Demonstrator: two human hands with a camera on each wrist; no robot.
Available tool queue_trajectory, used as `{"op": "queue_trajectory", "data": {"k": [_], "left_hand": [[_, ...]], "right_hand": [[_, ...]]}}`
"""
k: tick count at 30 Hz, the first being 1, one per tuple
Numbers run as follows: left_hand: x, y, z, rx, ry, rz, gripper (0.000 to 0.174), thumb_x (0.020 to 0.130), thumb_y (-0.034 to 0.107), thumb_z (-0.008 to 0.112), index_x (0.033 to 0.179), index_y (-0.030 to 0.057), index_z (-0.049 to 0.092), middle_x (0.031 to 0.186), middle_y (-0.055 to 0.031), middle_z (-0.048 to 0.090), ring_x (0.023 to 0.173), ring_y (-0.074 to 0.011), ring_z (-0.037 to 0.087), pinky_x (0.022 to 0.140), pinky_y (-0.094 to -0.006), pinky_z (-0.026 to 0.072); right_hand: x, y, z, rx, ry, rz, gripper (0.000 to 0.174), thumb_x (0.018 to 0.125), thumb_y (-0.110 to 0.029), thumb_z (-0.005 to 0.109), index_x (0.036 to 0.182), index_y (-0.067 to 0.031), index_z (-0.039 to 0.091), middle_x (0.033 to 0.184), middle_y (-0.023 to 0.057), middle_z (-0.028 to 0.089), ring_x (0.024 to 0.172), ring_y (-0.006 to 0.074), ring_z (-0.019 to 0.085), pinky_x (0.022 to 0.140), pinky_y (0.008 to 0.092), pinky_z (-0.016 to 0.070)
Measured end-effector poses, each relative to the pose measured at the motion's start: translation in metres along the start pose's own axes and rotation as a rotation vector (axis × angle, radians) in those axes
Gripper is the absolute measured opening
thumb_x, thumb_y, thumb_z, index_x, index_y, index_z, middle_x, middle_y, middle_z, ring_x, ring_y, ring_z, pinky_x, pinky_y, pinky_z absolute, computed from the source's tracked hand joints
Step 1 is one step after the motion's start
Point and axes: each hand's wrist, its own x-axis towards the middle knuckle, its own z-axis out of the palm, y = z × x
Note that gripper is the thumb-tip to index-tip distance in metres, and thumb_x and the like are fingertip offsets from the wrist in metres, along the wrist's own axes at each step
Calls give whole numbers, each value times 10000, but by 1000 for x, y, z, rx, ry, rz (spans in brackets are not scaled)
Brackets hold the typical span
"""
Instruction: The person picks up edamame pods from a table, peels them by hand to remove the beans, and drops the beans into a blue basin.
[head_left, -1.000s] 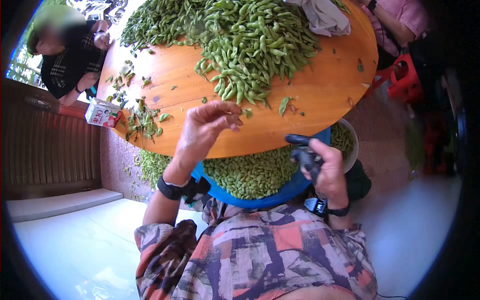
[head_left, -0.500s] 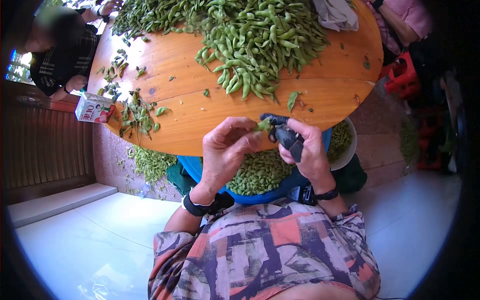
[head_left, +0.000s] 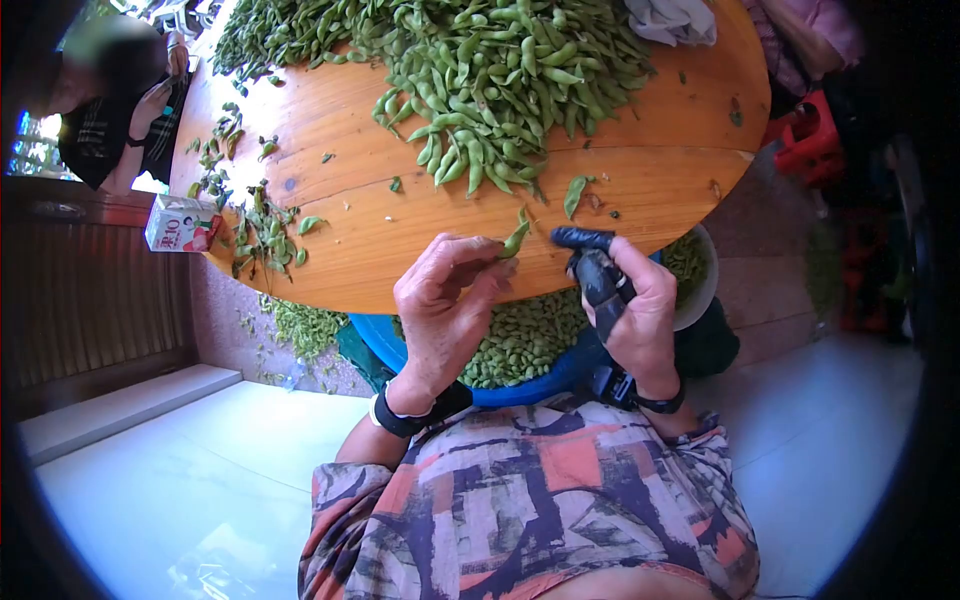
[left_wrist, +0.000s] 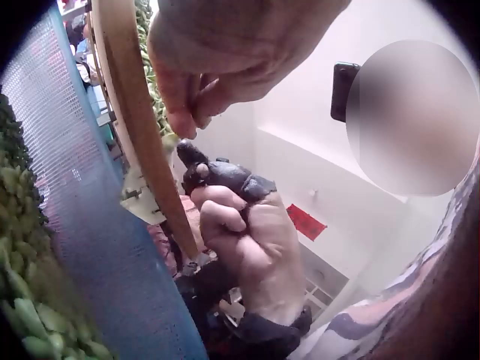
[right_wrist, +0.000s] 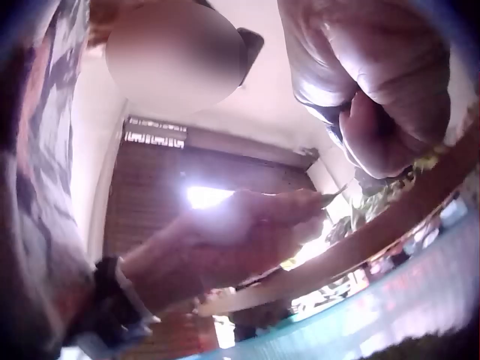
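In the head view my left hand point(head_left: 445, 300) pinches a green edamame pod point(head_left: 517, 234) between thumb and fingertips, its tip pointing up and away, above the table's near edge. To its right is my right hand point(head_left: 640, 320), apart from the pod, with black coverings on the thumb and index finger point(head_left: 583, 238). The left wrist view shows the other fingers of that right hand point(left_wrist: 259, 240) curled into the palm, with no pod seen in it. Below both hands a blue basin point(head_left: 490, 397) holds many shelled green beans point(head_left: 525, 345).
A large heap of edamame pods point(head_left: 500, 90) covers the far part of the round wooden table point(head_left: 350, 235). Scraps point(head_left: 265, 235) and a drink carton point(head_left: 184, 224) lie at left. A pale bowl of pods point(head_left: 708, 290) stands right of the basin. Another person point(head_left: 115, 130) sits far left.
My left hand first came back to the right hand with a pod, and the two met. Now they have drawn slightly apart, the pod staying in the left fingertips.
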Motion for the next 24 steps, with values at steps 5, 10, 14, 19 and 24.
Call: {"op": "queue_trajectory", "data": {"k": [5,10,14,19,24], "left_hand": [[-4,1,7,-58,-11,-58,170,861,-118,598,1024,-72,595,955,-97,642,875,-184,675,735,-290,577],[-9,-5,11,-75,-67,-57,155,865,-124,593,1010,-71,605,959,-101,639,853,-184,673,726,-287,569],[-10,-3,13,-57,-34,-59,154,855,-141,591,993,-74,606,904,-93,643,817,-178,673,722,-288,568],[-10,-1,9,-82,-43,-108,133,824,-135,633,923,-58,589,851,-90,641,758,-159,667,664,-273,566],[-6,12,-1,-563,-161,-417,205,824,-39,701,858,8,505,818,-119,639,683,-184,665,547,-257,540]], "right_hand": [[2,9,2,19,-147,-40,261,886,-46,582,1138,-30,648,660,28,544,589,69,488,546,231,403],[6,19,-3,492,-337,212,215,941,-86,513,1106,-16,631,640,-29,515,555,31,464,508,191,367],[8,17,-5,676,-421,287,210,978,-107,438,1018,-1,615,634,-38,506,543,23,470,478,192,367],[6,21,0,565,-395,162,217,972,-122,451,1042,11,607,633,-39,508,521,24,454,463,187,349],[6,26,1,865,-505,285,247,972,-152,453,1073,11,609,634,-37,511,530,25,461,479,188,354]]}}
